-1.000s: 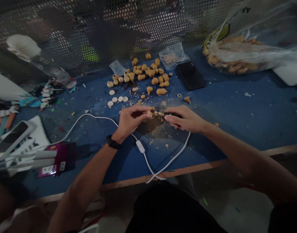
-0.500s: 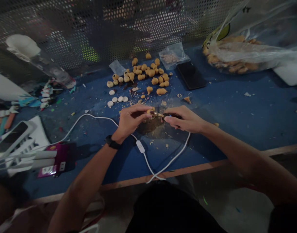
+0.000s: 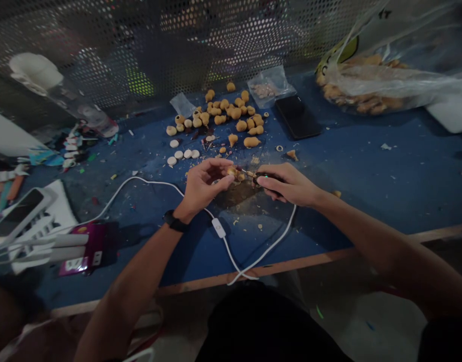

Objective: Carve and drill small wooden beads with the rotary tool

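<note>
My left hand [image 3: 209,180] is closed, pinching a small tan gourd [image 3: 234,173] between thumb and fingers. A dark spot shows at the gourd's right side, where a thin metal tip meets it. My right hand [image 3: 286,182] is wrapped round a soldering iron [image 3: 250,174], a pen-shaped tool with a black handle, a brass-coloured collar and a small green light. Its white cord [image 3: 278,241] runs below my hand. The fingers partly hide both the gourd and the handle. Beyond my hands lie several more small gourds [image 3: 235,113] and white discs [image 3: 178,155].
An inline switch [image 3: 218,228] sits on the cord. A black phone [image 3: 298,117] lies behind my right hand. A plastic bag of gourds [image 3: 367,85] fills the back right. At left are a power strip [image 3: 50,216], a purple box [image 3: 88,246] and a bottle [image 3: 89,115]. Shavings litter the blue table [image 3: 374,186].
The gourd has turned in my left fingers, and its dark spot now shows. The tool's tip has shifted slightly, and its light has gone from blue to green.
</note>
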Tool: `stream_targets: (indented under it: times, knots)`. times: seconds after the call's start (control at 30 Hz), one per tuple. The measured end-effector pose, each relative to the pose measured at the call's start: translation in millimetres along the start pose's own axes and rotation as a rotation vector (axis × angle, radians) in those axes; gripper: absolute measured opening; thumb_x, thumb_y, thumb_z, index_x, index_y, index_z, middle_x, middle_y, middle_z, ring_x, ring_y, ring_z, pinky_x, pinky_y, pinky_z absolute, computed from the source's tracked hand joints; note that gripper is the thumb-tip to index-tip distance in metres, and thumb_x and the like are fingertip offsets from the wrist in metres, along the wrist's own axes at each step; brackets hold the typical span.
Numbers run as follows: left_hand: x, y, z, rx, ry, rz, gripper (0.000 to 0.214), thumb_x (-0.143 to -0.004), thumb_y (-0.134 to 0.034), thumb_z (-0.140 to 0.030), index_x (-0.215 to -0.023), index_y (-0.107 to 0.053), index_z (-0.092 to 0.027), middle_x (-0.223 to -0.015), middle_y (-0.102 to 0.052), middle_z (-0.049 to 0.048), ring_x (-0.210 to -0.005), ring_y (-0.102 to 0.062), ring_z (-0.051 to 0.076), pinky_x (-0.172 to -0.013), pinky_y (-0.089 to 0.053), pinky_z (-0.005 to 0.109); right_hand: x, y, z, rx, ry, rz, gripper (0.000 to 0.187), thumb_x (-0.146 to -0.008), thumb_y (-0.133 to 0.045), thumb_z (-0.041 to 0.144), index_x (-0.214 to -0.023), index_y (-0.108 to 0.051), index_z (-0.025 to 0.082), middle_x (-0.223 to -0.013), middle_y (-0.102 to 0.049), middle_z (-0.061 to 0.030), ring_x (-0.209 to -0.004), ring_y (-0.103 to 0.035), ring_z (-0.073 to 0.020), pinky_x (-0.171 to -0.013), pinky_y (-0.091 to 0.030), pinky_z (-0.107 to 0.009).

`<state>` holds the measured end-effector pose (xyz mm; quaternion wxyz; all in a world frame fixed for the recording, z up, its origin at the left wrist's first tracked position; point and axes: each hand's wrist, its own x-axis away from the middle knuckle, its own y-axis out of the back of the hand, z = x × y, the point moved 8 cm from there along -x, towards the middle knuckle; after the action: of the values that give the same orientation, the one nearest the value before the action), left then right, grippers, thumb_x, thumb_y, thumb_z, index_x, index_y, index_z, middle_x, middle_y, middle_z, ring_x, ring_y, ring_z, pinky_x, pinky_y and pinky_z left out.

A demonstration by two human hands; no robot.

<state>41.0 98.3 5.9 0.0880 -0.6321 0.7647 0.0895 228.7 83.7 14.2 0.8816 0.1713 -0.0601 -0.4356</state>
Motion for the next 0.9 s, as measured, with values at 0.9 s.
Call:
stream_targets:
  times: [0.9]
  knots:
    - [10,-25.1,4,0.097,0.106,0.086,0.038,-0.093,-0.071,-0.059,-0.103,-0.075,-0.022,-0.089,-0.074,0.0028,-0.076,-0.069,0.012,-0.073,-0.060,0.025,1,11,10,0.216,0.064,-0.289,0.034,-0.088,-0.074,0.053,-0.089,-0.062,0.021,-0.070,-0.064,0.0003,-0.064,-0.058,-0.0160,-0.065,-0.042,-0.030]
